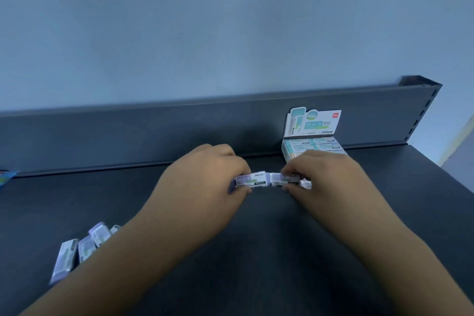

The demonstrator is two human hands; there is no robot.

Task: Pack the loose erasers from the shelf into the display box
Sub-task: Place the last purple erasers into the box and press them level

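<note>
Two white, lilac-sleeved erasers lie end to end at the middle of the dark shelf [256,251]. My left hand [205,182] pinches the left eraser [252,180] between fingers and thumb. My right hand [325,179] pinches the right eraser [283,179] the same way. The display box [314,146] stands just behind my right hand against the shelf's back wall, its printed lid flap upright, with teal-wrapped erasers lying flat inside. Several loose erasers [77,249] lie in a heap at the lower left, partly hidden by my left forearm.
The shelf's dark back wall [179,131] runs across behind the hands and ends at a slotted upright [420,108] on the right. A colourful object [5,178] pokes in at the left edge. The shelf's right edge drops off near the box.
</note>
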